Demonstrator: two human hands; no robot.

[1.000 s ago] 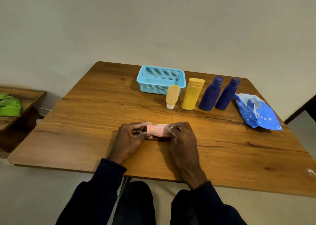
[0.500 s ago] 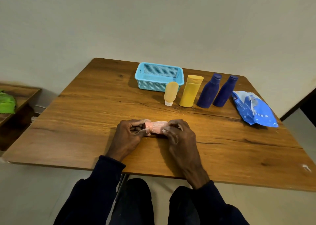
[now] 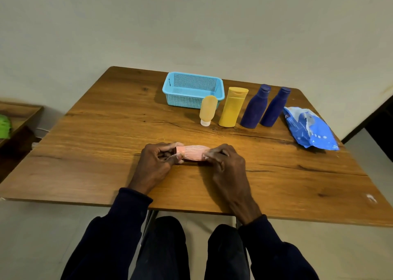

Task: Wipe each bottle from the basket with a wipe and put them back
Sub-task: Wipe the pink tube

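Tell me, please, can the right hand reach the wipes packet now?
Probably yes: only bare table separates the right hand from the wipes packet, though it must first release the pink bottle.

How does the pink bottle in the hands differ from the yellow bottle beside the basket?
The pink bottle lies on its side; the yellow bottle stands upright. The left hand and right hand grip the pink bottle's ends; the yellow bottle is untouched. Both are outside the basket.
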